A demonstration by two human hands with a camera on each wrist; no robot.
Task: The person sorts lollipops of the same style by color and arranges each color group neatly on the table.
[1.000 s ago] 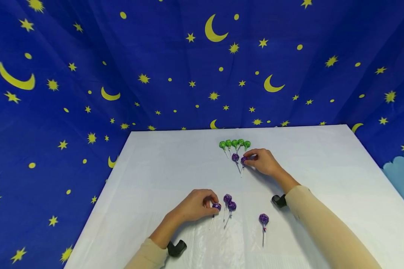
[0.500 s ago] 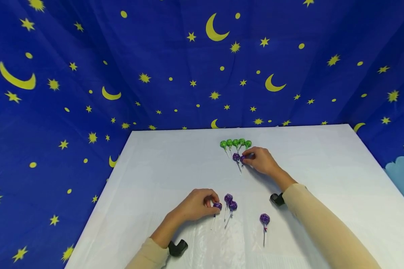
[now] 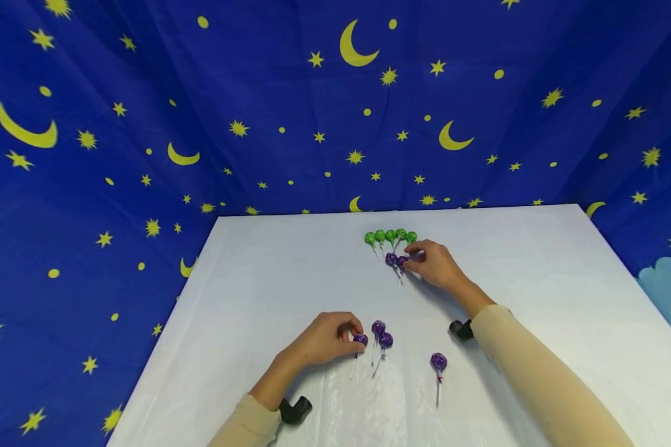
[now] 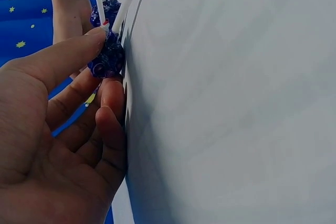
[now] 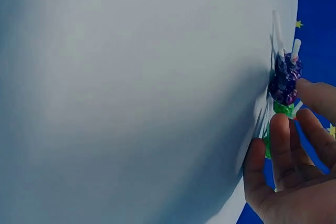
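Note:
Between the thumb and fingers of my left hand is the head of a purple lollipop, its white stick pointing toward me. The left wrist view shows the thumb against the wrapped candy. Farther off, my right hand pinches another purple lollipop by its head, close beside a purple lollipop lying on the table. Their sticks cross in the head view. Just beyond them, several green lollipops form a row. The right wrist view has the thumb at the purple wrapper, with green behind it.
Two purple lollipops lie just right of my left hand. Another purple lollipop lies alone nearer the front right. The white table ends at a blue curtain with stars and moons. Black wrist-worn pieces show at both sleeves.
My right hand has slid its purple lollipop slightly left and away from me, up against the neighbouring purple one. My left hand has stayed in place with its lollipop.

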